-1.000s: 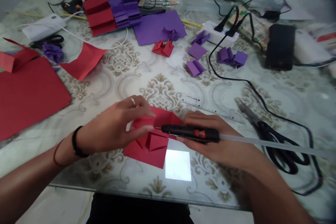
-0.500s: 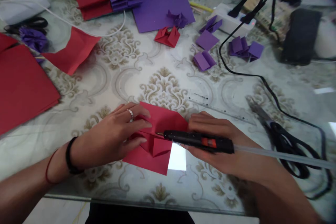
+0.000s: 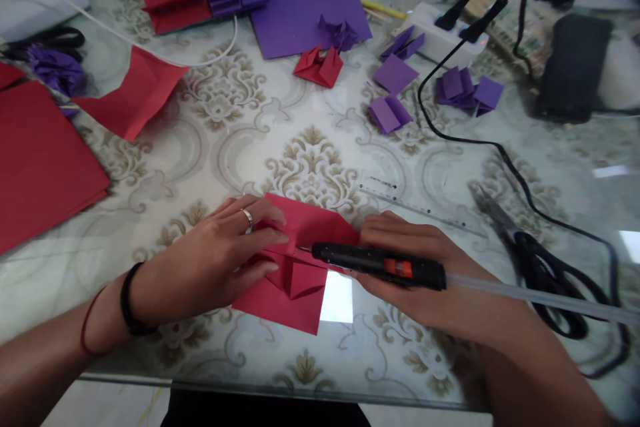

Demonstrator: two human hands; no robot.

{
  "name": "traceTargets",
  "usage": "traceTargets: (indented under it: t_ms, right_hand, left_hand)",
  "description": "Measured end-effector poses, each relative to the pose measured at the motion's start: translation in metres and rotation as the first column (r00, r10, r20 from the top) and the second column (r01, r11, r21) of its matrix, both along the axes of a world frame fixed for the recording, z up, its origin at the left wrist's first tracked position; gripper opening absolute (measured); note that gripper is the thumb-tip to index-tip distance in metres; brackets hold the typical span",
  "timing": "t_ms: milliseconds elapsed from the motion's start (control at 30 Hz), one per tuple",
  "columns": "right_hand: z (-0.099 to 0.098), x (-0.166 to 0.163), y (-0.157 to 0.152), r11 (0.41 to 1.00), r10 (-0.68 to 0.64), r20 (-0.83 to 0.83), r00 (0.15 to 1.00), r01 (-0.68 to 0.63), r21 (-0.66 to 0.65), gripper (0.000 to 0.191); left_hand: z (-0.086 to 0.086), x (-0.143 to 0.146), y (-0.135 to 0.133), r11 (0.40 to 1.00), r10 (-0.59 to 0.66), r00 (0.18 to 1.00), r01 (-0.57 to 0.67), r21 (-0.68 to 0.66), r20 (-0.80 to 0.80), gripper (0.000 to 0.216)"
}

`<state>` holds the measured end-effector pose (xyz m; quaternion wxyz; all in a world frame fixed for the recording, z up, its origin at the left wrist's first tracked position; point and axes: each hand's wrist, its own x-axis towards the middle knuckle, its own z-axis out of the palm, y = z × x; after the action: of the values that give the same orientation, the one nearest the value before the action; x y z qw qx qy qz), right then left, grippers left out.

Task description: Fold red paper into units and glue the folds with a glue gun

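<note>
A folded red paper piece lies on the glass table near its front edge. My left hand rests on its left side, fingers pressed together on a fold, a ring on one finger. My right hand grips a black glue gun with an orange trigger. The gun's nozzle points left at the fold, right beside my left fingertips. A clear glue stick sticks out of the gun's back toward the right.
Black scissors and a clear ruler lie right of my hands. Red sheets sit at left, purple paper and small folded pieces at the back. A white power strip trails a black cord.
My left hand has come down flat onto the red paper. The view has shifted closer over the table. The glue gun stays at the fold.
</note>
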<state>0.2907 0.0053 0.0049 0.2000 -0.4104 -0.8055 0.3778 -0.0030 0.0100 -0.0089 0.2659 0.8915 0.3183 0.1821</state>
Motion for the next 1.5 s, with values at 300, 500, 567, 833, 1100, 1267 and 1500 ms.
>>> traceTargets:
  t_ms: [300,500,567,833,1100,1267,1500]
  right_hand:
    - [0.006,0.000,0.001,0.998,-0.043,0.048,0.998,0.045,-0.031,0.024]
    - [0.003,0.000,0.000,0.998,-0.060,0.031,0.998,0.060,0.012,0.025]
    - [0.003,0.000,0.001,0.998,-0.063,0.043,0.997,0.062,0.011,0.027]
    - [0.004,0.008,0.001,0.996,-0.088,0.062,0.994,0.089,-0.002,0.023]
    - [0.006,0.015,0.002,0.995,-0.098,0.143,0.985,0.099,0.002,0.025]
    - [0.009,0.018,0.004,0.991,-0.127,0.162,0.979,0.132,-0.018,0.029]
    - [0.009,0.027,0.003,0.980,-0.197,0.193,0.961,0.194,0.036,0.022]
  left_hand:
    - [0.001,-0.001,-0.001,1.000,-0.003,1.000,0.003,-0.001,-0.015,0.018]
    - [-0.001,-0.001,0.000,1.000,-0.004,1.000,0.005,0.020,-0.021,0.018]
    - [-0.001,-0.001,0.000,1.000,-0.003,1.000,0.003,0.020,-0.020,0.019]
    - [0.001,-0.001,0.001,0.999,-0.010,1.000,0.010,0.031,-0.009,0.017]
    - [0.001,-0.001,0.001,1.000,-0.008,1.000,0.008,0.009,0.005,0.018]
    - [0.001,-0.001,0.002,1.000,-0.015,1.000,0.015,0.016,0.001,0.017]
    - [0.004,-0.001,0.002,1.000,-0.018,0.999,0.018,0.002,-0.028,0.018]
